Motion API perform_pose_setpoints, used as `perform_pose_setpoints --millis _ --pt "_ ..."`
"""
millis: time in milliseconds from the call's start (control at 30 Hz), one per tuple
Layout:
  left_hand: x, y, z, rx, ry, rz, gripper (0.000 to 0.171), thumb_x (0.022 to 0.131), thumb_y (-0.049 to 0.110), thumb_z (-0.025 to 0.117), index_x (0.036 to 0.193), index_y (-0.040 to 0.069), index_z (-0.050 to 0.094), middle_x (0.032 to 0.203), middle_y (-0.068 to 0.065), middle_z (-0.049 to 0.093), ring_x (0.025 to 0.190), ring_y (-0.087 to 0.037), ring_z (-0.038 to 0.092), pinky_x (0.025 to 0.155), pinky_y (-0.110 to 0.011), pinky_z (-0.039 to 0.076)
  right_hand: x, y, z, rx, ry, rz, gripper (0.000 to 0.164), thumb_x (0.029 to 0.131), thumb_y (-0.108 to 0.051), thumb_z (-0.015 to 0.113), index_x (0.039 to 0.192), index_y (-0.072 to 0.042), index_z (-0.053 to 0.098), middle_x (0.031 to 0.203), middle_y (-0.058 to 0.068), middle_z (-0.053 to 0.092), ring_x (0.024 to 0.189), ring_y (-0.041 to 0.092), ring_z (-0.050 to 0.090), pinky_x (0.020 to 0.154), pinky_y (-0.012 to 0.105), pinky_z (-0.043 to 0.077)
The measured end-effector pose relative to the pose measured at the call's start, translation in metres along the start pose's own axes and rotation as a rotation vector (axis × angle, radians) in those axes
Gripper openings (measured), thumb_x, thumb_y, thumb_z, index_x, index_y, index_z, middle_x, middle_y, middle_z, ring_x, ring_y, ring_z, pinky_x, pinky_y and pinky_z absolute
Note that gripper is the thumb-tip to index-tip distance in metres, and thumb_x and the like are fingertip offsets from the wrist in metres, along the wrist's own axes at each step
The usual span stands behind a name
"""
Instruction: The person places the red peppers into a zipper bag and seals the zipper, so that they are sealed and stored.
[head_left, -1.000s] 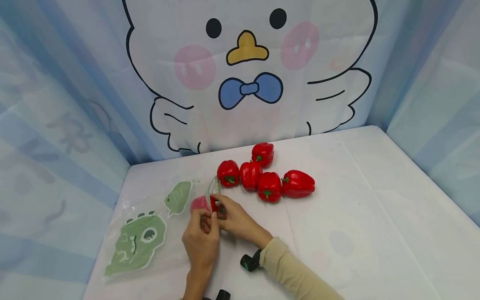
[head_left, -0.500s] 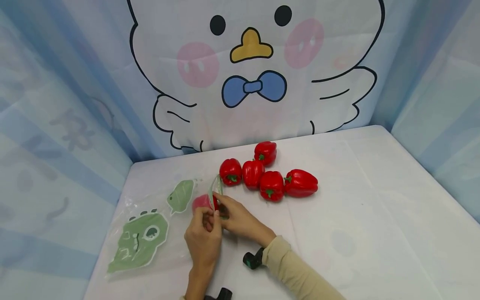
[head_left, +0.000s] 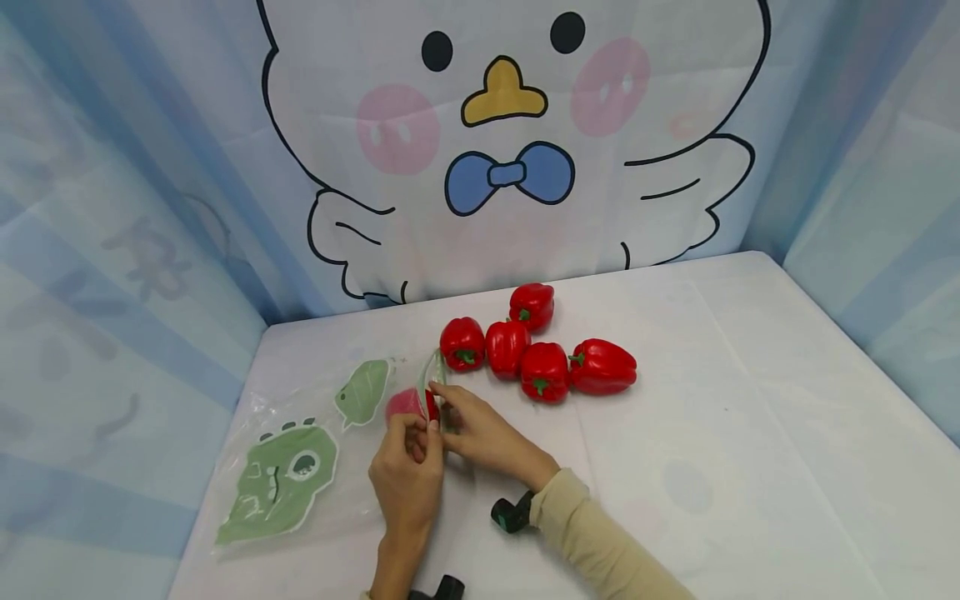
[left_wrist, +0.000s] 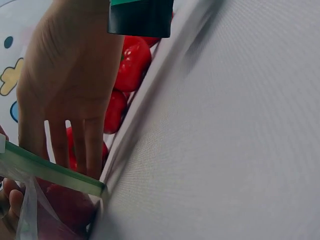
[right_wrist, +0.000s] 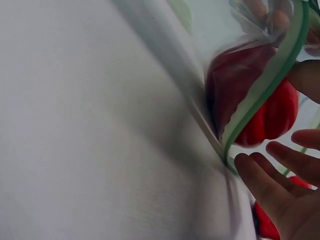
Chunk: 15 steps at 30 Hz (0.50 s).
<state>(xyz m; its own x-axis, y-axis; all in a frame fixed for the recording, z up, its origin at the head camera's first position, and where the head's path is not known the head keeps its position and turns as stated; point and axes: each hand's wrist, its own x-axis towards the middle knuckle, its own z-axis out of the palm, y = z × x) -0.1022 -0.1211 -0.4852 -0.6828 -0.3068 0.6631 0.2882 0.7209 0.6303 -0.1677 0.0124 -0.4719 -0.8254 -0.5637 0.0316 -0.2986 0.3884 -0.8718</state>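
Observation:
A clear zip bag (head_left: 352, 467) with green dinosaur prints lies on the table. Inside its mouth is a red bell pepper (right_wrist: 280, 110), partly seen through the plastic. My left hand (head_left: 408, 479) pinches the near edge of the mouth, and its fingertips (left_wrist: 15, 200) show at the lower left in the left wrist view. At the opening, my right hand (head_left: 491, 437) has its fingers extended and spread beside the green zip strip (right_wrist: 265, 85), the thumb close to the pepper. In the left wrist view, the straight fingers of my right hand (left_wrist: 70, 85) reach behind the strip.
Several red bell peppers (head_left: 545, 372) sit grouped just behind and right of the bag. A white cloth covers the table (head_left: 697, 433), with a printed curtain (head_left: 502, 242) along its back edge. Black wrist devices (head_left: 512, 513) stick out near both wrists.
My right hand has drawn back slightly to the right from the bag mouth, and its fingers have loosened. More of the pepper's red shows at the opening. The left hand keeps its pinch.

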Motion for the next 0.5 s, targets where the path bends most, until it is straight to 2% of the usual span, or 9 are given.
perform_pose_setpoints --millis 267,400,500 --pt "0.001 0.001 -0.002 -0.007 0.0 0.006 0.015 0.087 0.001 0.077 0.089 0.005 0.063 0.066 -0.002 0.06 0.056 -0.008 0.048 0.053 -0.015 0.039 -0.004 -0.005 -0.017 -0.036 -0.02 -0.002 0.07 0.098 -0.027 0.074 0.159 -0.013 0.042 0.159 0.008 0.049 0.134 0.03 0.059 0.106 0.046 0.056" --pt "0.001 0.002 -0.002 -0.009 0.019 0.029 0.016 0.085 -0.001 0.078 0.089 0.005 0.064 0.065 -0.002 0.06 0.056 -0.008 0.049 0.052 -0.014 0.038 -0.007 -0.007 -0.027 -0.03 0.004 -0.015 0.069 0.097 -0.029 0.076 0.157 -0.013 0.045 0.159 0.007 0.049 0.133 0.033 0.061 0.106 0.049 0.056" --pt "0.001 0.002 -0.002 -0.007 0.01 0.021 0.016 0.086 -0.001 0.078 0.089 0.005 0.064 0.065 -0.001 0.06 0.056 -0.008 0.049 0.053 -0.014 0.038 -0.009 -0.009 -0.034 -0.029 0.026 -0.018 0.069 0.096 -0.028 0.076 0.156 -0.014 0.046 0.158 0.007 0.05 0.132 0.035 0.061 0.105 0.051 0.056"
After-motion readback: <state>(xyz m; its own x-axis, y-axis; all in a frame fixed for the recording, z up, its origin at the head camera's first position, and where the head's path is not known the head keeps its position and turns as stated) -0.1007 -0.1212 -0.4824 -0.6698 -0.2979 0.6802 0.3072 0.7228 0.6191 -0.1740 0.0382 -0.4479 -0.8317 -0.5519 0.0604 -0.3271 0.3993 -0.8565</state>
